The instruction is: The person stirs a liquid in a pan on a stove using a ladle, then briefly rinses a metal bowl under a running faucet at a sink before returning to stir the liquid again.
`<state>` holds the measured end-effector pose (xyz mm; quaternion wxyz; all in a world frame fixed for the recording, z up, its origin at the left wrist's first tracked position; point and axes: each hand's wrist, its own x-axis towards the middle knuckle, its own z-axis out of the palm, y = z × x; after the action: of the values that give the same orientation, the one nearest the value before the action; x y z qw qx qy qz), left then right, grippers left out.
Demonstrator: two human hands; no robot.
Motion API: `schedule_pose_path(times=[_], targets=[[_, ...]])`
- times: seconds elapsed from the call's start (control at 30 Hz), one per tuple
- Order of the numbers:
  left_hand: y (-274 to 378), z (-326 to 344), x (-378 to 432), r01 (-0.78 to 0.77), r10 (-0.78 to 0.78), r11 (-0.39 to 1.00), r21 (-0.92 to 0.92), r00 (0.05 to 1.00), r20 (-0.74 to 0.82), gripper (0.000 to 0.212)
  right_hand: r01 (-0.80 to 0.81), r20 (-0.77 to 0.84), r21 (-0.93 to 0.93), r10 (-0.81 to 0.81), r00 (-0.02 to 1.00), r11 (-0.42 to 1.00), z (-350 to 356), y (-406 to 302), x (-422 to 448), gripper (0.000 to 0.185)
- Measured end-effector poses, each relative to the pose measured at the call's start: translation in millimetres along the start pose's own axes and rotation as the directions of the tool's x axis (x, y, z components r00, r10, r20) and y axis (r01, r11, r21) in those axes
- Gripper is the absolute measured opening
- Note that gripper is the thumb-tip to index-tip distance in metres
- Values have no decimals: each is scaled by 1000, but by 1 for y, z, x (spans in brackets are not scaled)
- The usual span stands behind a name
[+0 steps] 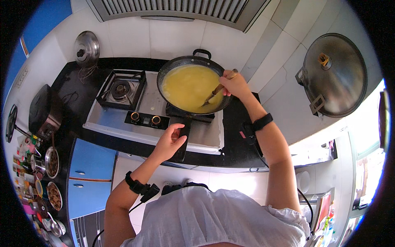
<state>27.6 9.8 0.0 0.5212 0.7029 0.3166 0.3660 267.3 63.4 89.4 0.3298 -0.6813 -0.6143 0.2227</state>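
A black wok (163,89) stands on the right burner of the stainless-steel gas stove, holding a pale yellow liquid (188,86). My right hand (235,84) grips the wooden handle of a spatula (216,91) over the wok's right rim. Its lower end dips into the liquid, so the blade is mostly hidden. By the wok's long black handle (182,148), my left hand (169,142) is half curled with thumb and fingers apart. The fingertips are at the handle's left side; whether they touch it is unclear.
Left of the wok is a bare burner (120,89), with control knobs (156,119) in front. A steel lid (87,48) leans at the back left; a large wok lid (336,77) hangs at right. Food bowls (55,196) and a dark pot (46,114) occupy the left counter. A range hood (176,9) overhangs.
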Motion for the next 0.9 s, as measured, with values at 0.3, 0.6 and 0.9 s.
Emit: schedule_pose_path(times=[0.3, 0.6, 0.9], targets=[[-1, -1, 0, -28, 28, 1000, 1, 1000, 5, 32, 14, -102, 140, 1, 995, 990, 30, 22, 14, 15], [-7, -3, 4, -17, 17, 1000, -1, 1000, 19, 32, 63, -108, 65, -56, 993, 996, 33, 30, 32, 19], [-3, 2, 2, -11, 11, 1000, 6, 1000, 2, 32, 522, 31, -468, -577, 816, 713, 7, 23, -15, 10]])
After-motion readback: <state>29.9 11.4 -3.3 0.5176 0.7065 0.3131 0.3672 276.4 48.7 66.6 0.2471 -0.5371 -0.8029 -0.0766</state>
